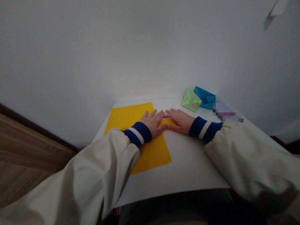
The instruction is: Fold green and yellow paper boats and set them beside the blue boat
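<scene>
A large yellow sheet of paper (150, 154) lies flat on the white table, partly covered by my left forearm. My left hand (154, 123) rests palm down at the sheet's right edge, fingers spread. Opposite it, my right hand (180, 121) lies flat with its fingers pointing left, and the two thumbs meet or nearly meet. Between and beneath the hands shows a small piece of yellow paper (169, 123), pressed against the tabletop. Most of that piece is covered, so I cannot tell its full shape or whether it joins the large sheet.
Near the back right of the white table (187, 165) sit a light green folded paper boat (191, 100) and a blue folded paper boat (205, 97). A blurred-out object (226, 111) lies beside them. A wall rises behind the table; wooden furniture (30, 156) stands at left.
</scene>
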Demonstrator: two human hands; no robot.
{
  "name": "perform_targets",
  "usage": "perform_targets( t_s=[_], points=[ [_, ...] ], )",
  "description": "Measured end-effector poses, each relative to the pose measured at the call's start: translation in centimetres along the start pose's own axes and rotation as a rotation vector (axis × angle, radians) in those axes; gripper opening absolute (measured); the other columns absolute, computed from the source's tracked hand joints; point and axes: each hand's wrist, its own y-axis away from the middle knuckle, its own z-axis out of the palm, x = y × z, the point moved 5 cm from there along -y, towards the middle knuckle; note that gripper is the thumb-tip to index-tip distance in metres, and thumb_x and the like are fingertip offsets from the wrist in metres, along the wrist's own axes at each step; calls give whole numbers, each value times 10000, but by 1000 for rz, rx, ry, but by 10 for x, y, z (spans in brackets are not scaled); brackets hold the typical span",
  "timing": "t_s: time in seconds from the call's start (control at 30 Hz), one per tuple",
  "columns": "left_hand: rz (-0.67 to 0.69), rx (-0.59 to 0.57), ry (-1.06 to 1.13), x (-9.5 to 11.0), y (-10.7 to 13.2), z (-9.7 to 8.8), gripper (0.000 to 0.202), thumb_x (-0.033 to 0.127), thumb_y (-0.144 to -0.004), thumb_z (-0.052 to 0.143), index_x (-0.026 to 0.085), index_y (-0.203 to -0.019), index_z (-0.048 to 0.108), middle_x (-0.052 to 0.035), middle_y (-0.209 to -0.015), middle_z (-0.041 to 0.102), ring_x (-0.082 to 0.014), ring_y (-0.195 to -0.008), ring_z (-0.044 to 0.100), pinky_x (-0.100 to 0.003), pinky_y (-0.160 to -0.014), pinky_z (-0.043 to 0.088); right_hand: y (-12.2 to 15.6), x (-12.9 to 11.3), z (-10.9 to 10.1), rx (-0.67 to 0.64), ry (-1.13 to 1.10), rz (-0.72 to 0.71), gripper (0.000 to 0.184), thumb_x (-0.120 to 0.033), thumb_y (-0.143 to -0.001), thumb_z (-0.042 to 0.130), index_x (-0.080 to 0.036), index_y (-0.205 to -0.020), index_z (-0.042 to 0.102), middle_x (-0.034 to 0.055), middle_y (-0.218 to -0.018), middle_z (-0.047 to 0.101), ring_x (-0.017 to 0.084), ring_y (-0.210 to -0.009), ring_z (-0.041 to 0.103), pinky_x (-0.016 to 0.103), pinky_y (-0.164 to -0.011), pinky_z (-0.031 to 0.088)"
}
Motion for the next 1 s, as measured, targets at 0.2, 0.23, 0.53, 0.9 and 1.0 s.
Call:
perform_targets(
  t_s=[0.2, 0.23, 0.53, 0.9, 1.0],
  points=[
    [0, -26, 29, -5, -3, 5, 779, 647, -830, 303, 161, -1431, 199, -93, -1488, 206, -305, -1364, 173, -579, -1064, 130, 1, 2, -1, -72, -66, 23, 737, -617, -782, 461, -194, -1378, 363, 163, -1468, 260, 362, -1345, 198, 582, -1047, 191],
    [0, -34, 31, -6, -4, 6, 783, 648, -824, 321, 167, -1431, 202, -93, -1490, 200, -307, -1364, 171, -581, -1063, 133, 1, 4, 0, -83, -77, 26, 737, -611, -775, 480, -197, -1374, 368, 162, -1470, 258, 358, -1348, 191, 580, -1050, 185],
    [29, -186, 32, -13, -2, 10, 653, 514, -857, 384, 255, -1429, 205, -64, -1506, 137, -321, -1374, 120, -579, -1059, 126, 7, 20, 11, -166, -143, 2, 705, -471, -772, 565, -192, -1382, 348, 173, -1480, 220, 340, -1360, 150, 582, -1058, 156],
    [76, -336, 93, -26, 1, 14, 609, 366, -859, 420, 294, -1423, 200, -32, -1514, 57, -316, -1383, 25, -591, -1056, 84, 19, 36, 18, -313, -143, -45, 691, -289, -806, 510, -172, -1431, 238, 138, -1510, 128, 298, -1377, 74, 513, -1095, 117],
    [91, -354, 132, -29, 3, 14, 624, 332, -844, 423, 282, -1425, 199, -26, -1511, 64, -312, -1382, 12, -581, -1063, 61, 23, 39, 17, -314, -175, -65, 685, -261, -804, 498, -184, -1433, 235, 106, -1517, 123, 277, -1381, 69, 484, -1107, 108]
  ],
)
